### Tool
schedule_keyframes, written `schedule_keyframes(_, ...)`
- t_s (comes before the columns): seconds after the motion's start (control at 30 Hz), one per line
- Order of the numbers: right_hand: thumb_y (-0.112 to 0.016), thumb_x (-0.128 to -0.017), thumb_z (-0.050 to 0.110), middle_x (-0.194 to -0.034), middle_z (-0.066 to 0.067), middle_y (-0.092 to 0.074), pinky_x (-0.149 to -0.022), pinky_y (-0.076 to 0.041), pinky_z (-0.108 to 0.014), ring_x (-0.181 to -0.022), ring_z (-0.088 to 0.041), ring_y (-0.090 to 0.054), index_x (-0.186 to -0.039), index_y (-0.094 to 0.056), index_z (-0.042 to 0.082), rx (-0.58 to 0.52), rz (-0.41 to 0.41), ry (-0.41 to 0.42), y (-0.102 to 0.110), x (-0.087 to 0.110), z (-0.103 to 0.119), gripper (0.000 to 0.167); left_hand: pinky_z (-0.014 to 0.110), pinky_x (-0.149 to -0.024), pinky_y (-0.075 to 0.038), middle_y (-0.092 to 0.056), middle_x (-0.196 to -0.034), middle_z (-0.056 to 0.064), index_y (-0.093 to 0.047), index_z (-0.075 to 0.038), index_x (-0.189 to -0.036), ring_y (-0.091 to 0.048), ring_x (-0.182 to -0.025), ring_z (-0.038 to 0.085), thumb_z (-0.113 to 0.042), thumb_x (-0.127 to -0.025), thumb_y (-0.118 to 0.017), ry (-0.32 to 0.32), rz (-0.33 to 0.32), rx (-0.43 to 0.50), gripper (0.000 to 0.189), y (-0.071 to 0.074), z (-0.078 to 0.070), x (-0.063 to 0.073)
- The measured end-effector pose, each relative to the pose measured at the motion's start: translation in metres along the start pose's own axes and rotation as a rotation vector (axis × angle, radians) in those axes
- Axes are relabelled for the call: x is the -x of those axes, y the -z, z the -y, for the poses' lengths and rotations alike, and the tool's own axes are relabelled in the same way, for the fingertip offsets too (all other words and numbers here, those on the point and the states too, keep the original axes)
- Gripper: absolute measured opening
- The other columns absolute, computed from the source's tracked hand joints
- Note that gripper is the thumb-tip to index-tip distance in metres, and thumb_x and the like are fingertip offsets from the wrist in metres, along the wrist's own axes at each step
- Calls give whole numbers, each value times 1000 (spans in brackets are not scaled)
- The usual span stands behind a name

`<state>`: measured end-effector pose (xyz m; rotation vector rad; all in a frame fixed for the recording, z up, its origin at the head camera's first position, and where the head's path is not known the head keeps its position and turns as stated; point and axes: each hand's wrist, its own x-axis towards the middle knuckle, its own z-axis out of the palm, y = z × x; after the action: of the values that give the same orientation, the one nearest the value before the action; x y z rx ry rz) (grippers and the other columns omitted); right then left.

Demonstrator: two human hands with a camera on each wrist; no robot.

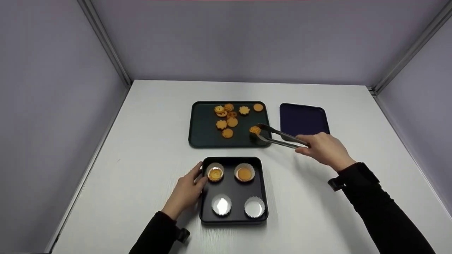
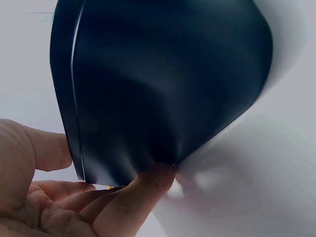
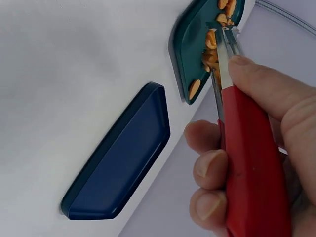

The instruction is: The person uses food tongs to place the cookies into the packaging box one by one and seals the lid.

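My right hand (image 1: 324, 150) grips a pair of metal tongs (image 1: 282, 137), whose red handle (image 3: 254, 168) shows in the right wrist view. The tips of the tongs reach the right side of a dark green tray (image 1: 204, 127), one on each side of a swirl cookie (image 1: 255, 130). Whether they squeeze it is unclear. With my left hand (image 1: 187, 190) I hold the left wall of a black baking pan (image 1: 233, 192), seen from below in the left wrist view. Two paper cups in the pan contain a cookie (image 1: 215, 174) and a round cookie (image 1: 244, 173).
Two white paper cups (image 1: 221, 205) stand in the near half of the pan. Several other cookies (image 1: 232, 122) of different shapes lie on the green tray. A dark blue tray (image 1: 303, 120) sits to its right. Grey panels enclose the white table (image 1: 152, 141).
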<state>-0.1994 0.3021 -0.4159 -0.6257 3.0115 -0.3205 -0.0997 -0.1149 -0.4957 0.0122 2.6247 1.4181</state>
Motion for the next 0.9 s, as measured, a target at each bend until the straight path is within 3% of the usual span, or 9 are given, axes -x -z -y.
schedule_keyframes(0.17, -75, -94, 32, -64, 7, -46, -54, -31, -28, -56, -10, -40, -110, -71, 22, -84, -26, 39, 9, 15, -4, 19, 54, -114, -39, -55, -146, 22, -39, -5, -158, -51, -136, 41, -19, -104, -59, 4, 7, 15, 59, -1, 0, 1)
schedule_keyframes(0.3, -74, -95, 34, -65, 11, -48, -55, -34, -25, -57, -6, -41, -129, -71, 15, -143, 4, 69, 20, 32, -5, 39, 53, -113, -41, -54, -147, 23, -37, -5, -158, -53, -134, 41, -19, -105, -58, 21, 20, 16, 59, 0, -1, 2)
schedule_keyframes(0.43, -74, -95, 33, -68, 15, -52, -56, -39, -23, -59, -2, -44, -132, -71, 16, -193, 14, 125, 31, 48, -6, 41, 53, -112, -42, -54, -148, 23, -37, -6, -159, -54, -133, 41, -20, -105, -58, 26, 22, 10, 59, 0, -2, 1)
schedule_keyframes(0.6, -78, -92, 27, -74, 19, -61, -54, -43, -19, -60, 2, -48, -128, -74, 22, -261, -4, 264, 37, 64, -6, 36, 53, -113, -41, -54, -148, 22, -37, -6, -159, -54, -134, 41, -20, -105, -58, 21, 20, 15, 60, 0, -1, 1)
schedule_keyframes(0.7, -80, -90, 21, -79, 19, -65, -52, -42, -15, -60, 4, -48, -127, -74, 15, -282, -3, 377, 38, 72, -4, 38, 52, -112, -42, -54, -148, 22, -37, -6, -158, -54, -133, 41, -20, -105, -58, 20, 21, 16, 59, 0, -1, 1)
schedule_keyframes(0.83, -82, -88, 18, -75, 20, -59, -53, -39, -10, -60, 8, -44, -124, -75, 11, -259, 16, 482, 40, 80, 1, 37, 52, -112, -42, -55, -146, 23, -38, -5, -158, -54, -133, 41, -20, -105, -59, 2, 11, 9, 59, 0, -1, 1)
schedule_keyframes(0.9, -81, -89, 20, -71, 22, -53, -55, -38, -9, -60, 10, -42, -123, -75, 14, -233, 33, 503, 43, 83, 5, 36, 53, -112, -42, -55, -146, 23, -39, -5, -157, -54, -133, 41, -20, -104, -59, -4, 6, 8, 58, 0, -1, 1)
